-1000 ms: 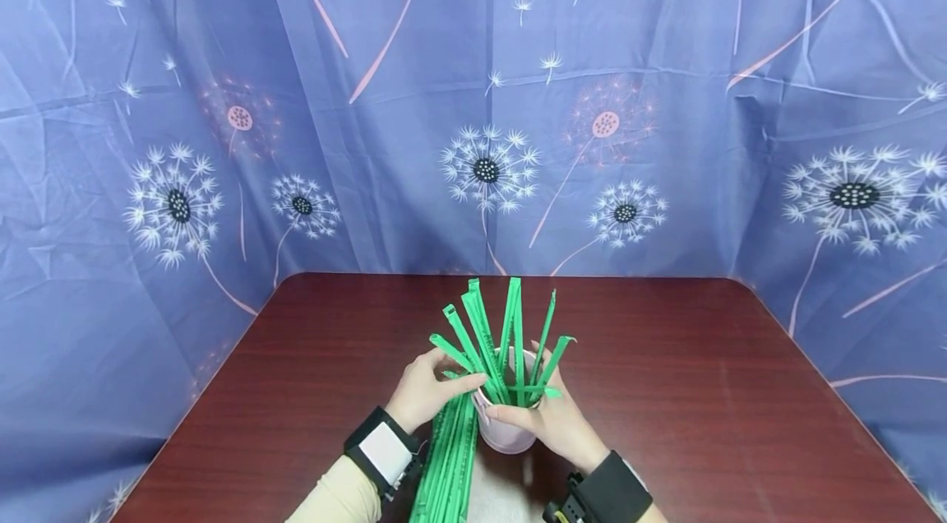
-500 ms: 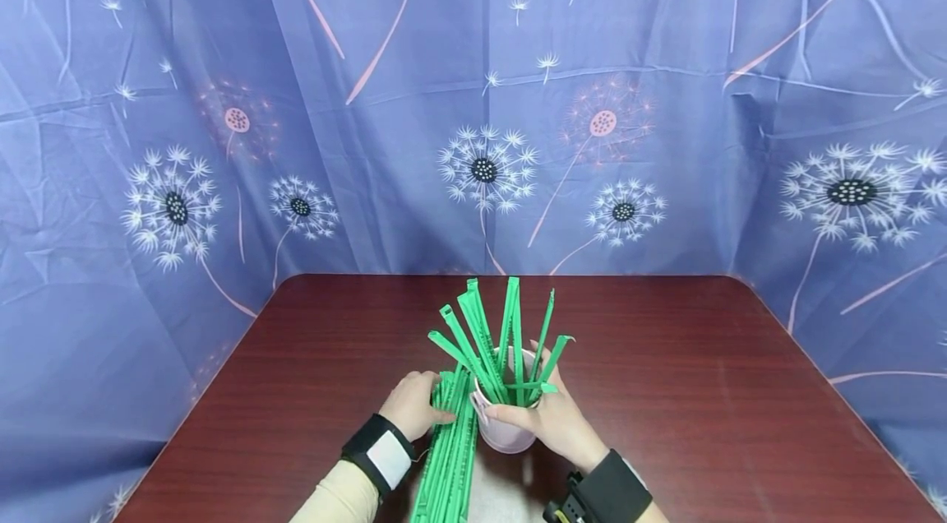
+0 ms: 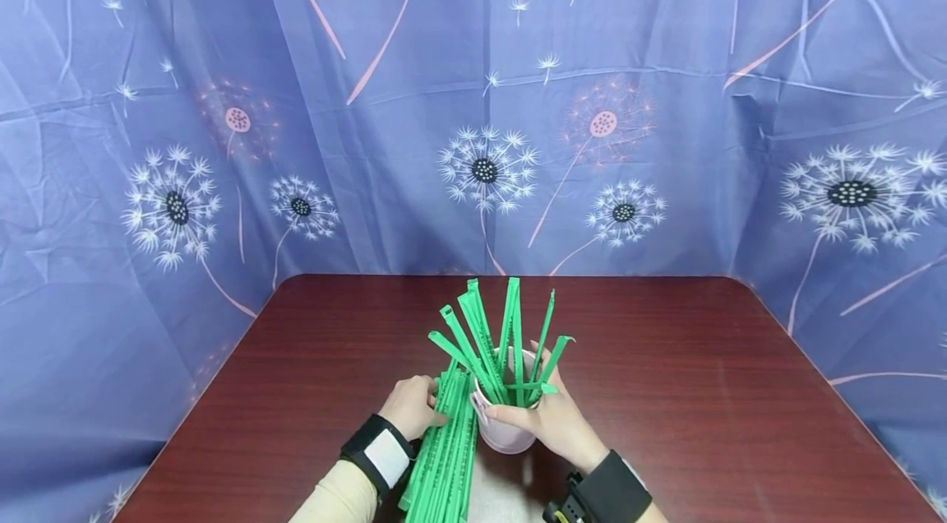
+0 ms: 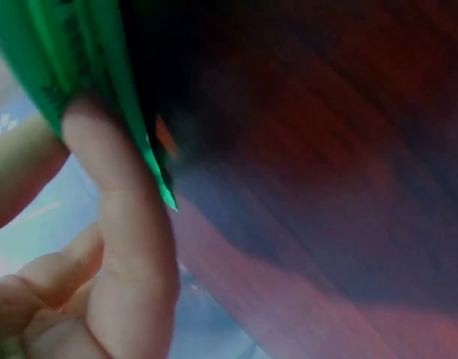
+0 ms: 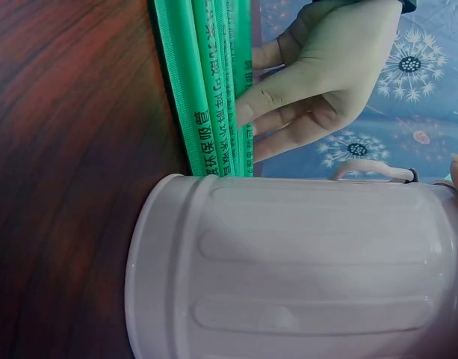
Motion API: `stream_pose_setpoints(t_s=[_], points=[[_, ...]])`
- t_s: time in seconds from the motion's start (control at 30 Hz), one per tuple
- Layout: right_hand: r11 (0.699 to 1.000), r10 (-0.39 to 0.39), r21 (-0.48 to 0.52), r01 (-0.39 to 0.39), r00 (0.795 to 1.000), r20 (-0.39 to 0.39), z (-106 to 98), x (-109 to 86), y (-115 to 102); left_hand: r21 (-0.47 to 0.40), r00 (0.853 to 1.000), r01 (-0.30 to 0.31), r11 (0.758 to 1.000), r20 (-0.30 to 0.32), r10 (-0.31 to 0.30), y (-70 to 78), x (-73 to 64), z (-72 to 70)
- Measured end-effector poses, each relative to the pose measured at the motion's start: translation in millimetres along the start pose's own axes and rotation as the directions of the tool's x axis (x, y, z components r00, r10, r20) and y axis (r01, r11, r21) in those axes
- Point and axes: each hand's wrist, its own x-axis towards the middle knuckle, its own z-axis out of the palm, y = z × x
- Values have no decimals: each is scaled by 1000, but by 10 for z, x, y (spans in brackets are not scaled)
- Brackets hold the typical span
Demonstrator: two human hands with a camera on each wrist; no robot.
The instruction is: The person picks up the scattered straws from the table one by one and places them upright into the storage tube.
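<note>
A small pale pink bucket [image 3: 506,434] stands on the table, several green wrapped straws [image 3: 484,338] fanning out above its rim. My right hand [image 3: 558,424] grips the bucket at the rim, thumb across the near side. Left of the bucket lies a thick pile of the same straws [image 3: 444,457], printed with dark characters. At the pile's far end my left hand [image 3: 407,408] pinches straws between thumb and fingers. The left wrist view has a finger against the green wrappers [image 4: 79,60]; the right wrist view places the left hand [image 5: 318,82] beside the pile, above the bucket's wall [image 5: 311,254].
The dark red wooden table [image 3: 681,391] extends to both sides and behind the bucket. A pale sheet [image 3: 503,494] lies in front of the bucket, next to the pile. A blue curtain [image 3: 414,178] with dandelion prints hangs around the table's back and sides.
My left hand has moved from the bucket's rim down-left to the pile and taken hold of straws there. The pile's near end has spread slightly left. The right hand keeps its hold.
</note>
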Motion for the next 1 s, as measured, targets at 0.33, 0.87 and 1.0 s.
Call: stream_pose_setpoints(t_s=[0.33, 0.87, 1.0], points=[[998, -15, 64, 16, 1000, -12, 21, 7, -10, -297, 999, -9, 955, -50, -6, -6, 13, -111], [992, -24, 123, 25, 1000, -10, 4, 7, -7, -782, 966, -124, 611, -237, -107, 312, 36, -373], [990, -7, 140, 8, 1000, -5, -5, 0, -2, -866, 969, -127, 484, -211, -124, 394, 27, -440]])
